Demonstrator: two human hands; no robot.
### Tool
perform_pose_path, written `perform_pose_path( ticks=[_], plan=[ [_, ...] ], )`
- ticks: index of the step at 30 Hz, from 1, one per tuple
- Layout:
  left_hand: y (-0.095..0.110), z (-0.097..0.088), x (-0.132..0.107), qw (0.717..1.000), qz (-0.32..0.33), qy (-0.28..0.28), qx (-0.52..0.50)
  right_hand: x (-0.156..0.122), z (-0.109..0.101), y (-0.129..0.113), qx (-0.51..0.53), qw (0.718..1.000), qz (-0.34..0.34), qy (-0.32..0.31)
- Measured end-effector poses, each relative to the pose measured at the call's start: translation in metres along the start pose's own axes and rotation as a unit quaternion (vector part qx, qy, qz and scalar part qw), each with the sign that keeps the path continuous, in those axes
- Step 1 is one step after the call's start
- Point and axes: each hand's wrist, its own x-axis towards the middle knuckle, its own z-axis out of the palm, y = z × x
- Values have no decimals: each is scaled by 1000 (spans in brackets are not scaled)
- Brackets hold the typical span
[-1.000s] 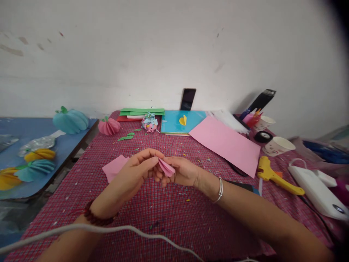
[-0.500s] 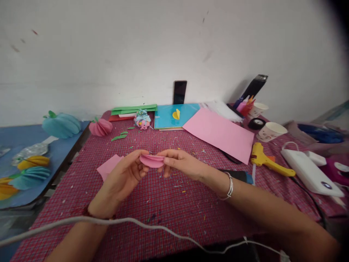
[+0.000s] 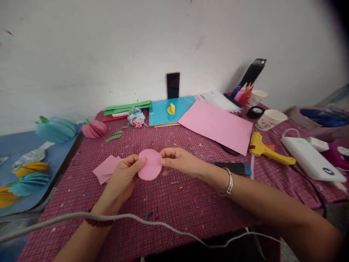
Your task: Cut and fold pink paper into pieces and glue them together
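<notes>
A round pink paper circle (image 3: 149, 165) is held up over the table, its flat face towards me with a faint crease across the middle. My left hand (image 3: 128, 171) pinches its left edge, thumb on the front. On the opposite edge, my right hand (image 3: 174, 160) grips it between thumb and fingers. Pink paper pieces (image 3: 105, 169) lie on the checked tablecloth just left of my left hand. A large pink sheet (image 3: 218, 125) rests beyond my right hand, partly over a blue folder (image 3: 160, 118).
A yellow glue gun (image 3: 268, 151), paper cups (image 3: 271, 120) and a white power bank (image 3: 311, 158) stand on the right. Pleated paper pumpkins (image 3: 94, 129) sit at left. A phone (image 3: 173, 85) leans on the wall. A white cable (image 3: 131, 217) crosses in front of me.
The pink paper was folded in a half-moon shape; now it is opened flat into a full circle facing me. Both hands still hold its edges. The view has shifted slightly.
</notes>
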Motion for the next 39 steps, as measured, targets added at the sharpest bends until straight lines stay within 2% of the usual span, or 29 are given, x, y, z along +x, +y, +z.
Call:
perform_pose_path(
  ticks=[8, 13, 16, 19, 22, 24, 26, 27, 28, 30, 31, 34, 37, 39],
  plan=[
    [-2, 6, -4, 999, 47, 21, 6, -1, -1, 4, 49, 999, 1, 2],
    [-1, 14, -25, 986, -80, -70, -126, 2, 1, 8, -44, 997, -40, 48],
    [-6, 12, -36, 985, -117, -82, -95, 0, 7, 7, -113, 991, -64, 27],
    [4, -8, -38, 996, -68, -51, 30, -9, 11, 3, -158, 985, -68, -12],
    [32, -50, -26, 983, 61, 26, 170, -19, 5, 1, -200, 978, -46, -32],
    [50, -82, -10, 955, 107, 62, 270, -25, -3, 2, -217, 975, -23, -33],
    [58, -109, 8, 915, 133, 27, 379, -30, -12, 5, -217, 976, -8, -33],
    [57, -120, 16, 886, 140, 3, 443, -33, -16, 7, -214, 976, -4, -31],
    [54, -127, 24, 844, 157, -11, 514, -37, -19, 8, -216, 976, -3, -27],
    [42, -134, 34, 740, 218, -2, 636, -45, -23, 8, -233, 972, -6, -15],
    [35, -134, 36, 701, 255, 21, 665, -50, -25, 7, -247, 969, -9, -8],
    [12, -131, 36, 654, 300, 28, 694, -64, -31, 4, -275, 961, -14, 8],
    [-10, -135, 34, 587, 279, -26, 759, -74, -37, 2, -288, 957, -15, 12],
    [-21, -144, 36, 560, 269, -42, 783, -79, -39, 2, -306, 952, -22, 3]
  ],
)
